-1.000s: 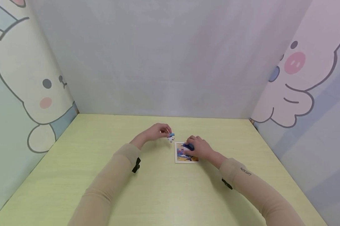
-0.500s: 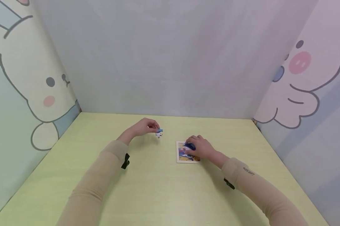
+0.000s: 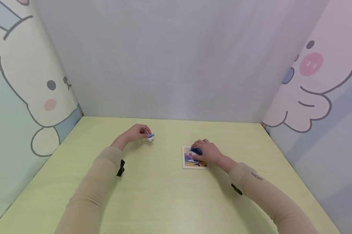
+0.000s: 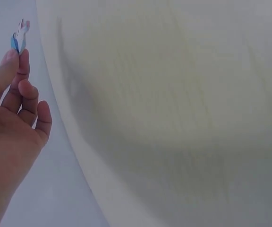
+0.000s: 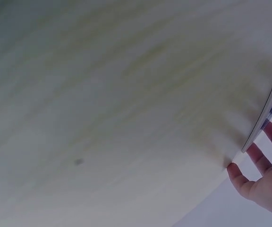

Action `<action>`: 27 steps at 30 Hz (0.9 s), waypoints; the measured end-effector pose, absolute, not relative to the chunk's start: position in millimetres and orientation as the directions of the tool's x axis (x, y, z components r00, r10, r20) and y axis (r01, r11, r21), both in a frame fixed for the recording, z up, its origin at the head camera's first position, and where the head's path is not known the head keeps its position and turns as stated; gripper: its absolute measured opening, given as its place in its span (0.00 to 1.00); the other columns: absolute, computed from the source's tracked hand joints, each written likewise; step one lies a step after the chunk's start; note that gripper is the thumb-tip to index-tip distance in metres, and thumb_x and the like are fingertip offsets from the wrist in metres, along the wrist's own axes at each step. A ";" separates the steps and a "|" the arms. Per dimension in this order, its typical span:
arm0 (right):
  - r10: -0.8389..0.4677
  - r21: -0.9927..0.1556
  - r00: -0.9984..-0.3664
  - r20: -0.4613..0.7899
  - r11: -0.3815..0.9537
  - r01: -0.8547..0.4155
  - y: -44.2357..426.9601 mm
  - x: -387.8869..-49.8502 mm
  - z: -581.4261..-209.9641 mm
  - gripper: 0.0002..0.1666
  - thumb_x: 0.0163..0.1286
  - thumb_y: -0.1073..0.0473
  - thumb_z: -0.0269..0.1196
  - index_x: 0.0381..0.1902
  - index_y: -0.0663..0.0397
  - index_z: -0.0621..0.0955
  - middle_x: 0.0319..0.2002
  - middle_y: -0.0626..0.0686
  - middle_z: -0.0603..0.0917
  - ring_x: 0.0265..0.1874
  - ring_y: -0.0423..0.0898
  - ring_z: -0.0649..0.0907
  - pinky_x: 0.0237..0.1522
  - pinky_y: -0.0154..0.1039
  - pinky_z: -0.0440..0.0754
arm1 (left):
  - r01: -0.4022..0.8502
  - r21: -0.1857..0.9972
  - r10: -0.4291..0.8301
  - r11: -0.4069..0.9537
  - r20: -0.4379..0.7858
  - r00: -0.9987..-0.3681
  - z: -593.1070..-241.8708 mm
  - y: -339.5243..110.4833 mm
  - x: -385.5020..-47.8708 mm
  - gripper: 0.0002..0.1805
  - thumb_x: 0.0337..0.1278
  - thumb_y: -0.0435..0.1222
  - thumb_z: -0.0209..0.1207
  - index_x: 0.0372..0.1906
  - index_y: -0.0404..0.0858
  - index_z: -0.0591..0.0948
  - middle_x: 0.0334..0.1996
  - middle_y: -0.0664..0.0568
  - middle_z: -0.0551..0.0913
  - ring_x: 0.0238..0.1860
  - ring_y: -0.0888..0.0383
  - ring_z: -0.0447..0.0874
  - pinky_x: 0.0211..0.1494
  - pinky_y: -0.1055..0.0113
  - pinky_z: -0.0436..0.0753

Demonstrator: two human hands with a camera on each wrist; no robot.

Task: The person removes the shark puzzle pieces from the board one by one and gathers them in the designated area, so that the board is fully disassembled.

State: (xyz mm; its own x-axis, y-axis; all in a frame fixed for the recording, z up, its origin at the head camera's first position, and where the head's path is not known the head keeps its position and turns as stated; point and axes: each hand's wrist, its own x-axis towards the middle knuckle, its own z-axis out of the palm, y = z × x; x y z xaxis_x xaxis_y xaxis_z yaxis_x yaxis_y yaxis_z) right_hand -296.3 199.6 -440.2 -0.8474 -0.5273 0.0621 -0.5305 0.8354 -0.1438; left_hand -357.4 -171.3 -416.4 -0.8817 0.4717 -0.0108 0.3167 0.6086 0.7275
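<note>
Between thumb and fingertips, my left hand (image 3: 136,132) pinches a small blue and white puzzle piece (image 3: 151,137), held just above the table. In the left wrist view the piece (image 4: 19,37) stands up from the pinch of the left hand (image 4: 15,109), the other fingers loosely curled. A square picture puzzle in a white frame (image 3: 183,161) lies flat on the table. My right hand (image 3: 208,152) rests over its upper right part, fingers spread and touching it, hiding some of the picture. The right wrist view shows the right hand (image 5: 263,175) at the frame's edge (image 5: 261,118).
The pale yellow-green table (image 3: 164,195) reaches back to a grey curtain (image 3: 170,65). Side walls with cartoon animals stand at left (image 3: 12,97) and right (image 3: 339,130).
My left hand has moved left, away from the framed puzzle, with the piece in its pinch. The right hand has stayed on the puzzle.
</note>
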 end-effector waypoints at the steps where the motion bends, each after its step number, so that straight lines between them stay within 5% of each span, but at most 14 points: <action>1: -0.527 -0.143 -0.848 0.063 0.836 -0.530 199.8 -296.4 -440.2 0.30 0.58 0.34 0.63 0.53 0.41 0.78 0.55 0.48 0.78 0.49 0.50 0.74 0.46 0.54 0.76 | 0.315 0.729 0.470 0.608 -0.011 -0.883 -418.4 -173.2 -358.3 0.06 0.61 0.33 0.58 0.42 0.36 0.79 0.33 0.48 0.83 0.34 0.53 0.75 0.37 0.65 0.71; 27: -0.568 -0.156 -0.820 0.073 0.805 -0.572 206.3 -296.9 -440.3 0.30 0.59 0.35 0.63 0.54 0.42 0.79 0.54 0.49 0.78 0.49 0.51 0.75 0.46 0.54 0.75 | 0.323 0.662 0.463 0.677 -0.041 -0.886 -433.3 -175.6 -358.2 0.10 0.59 0.33 0.61 0.44 0.35 0.79 0.34 0.48 0.78 0.36 0.55 0.72 0.41 0.64 0.72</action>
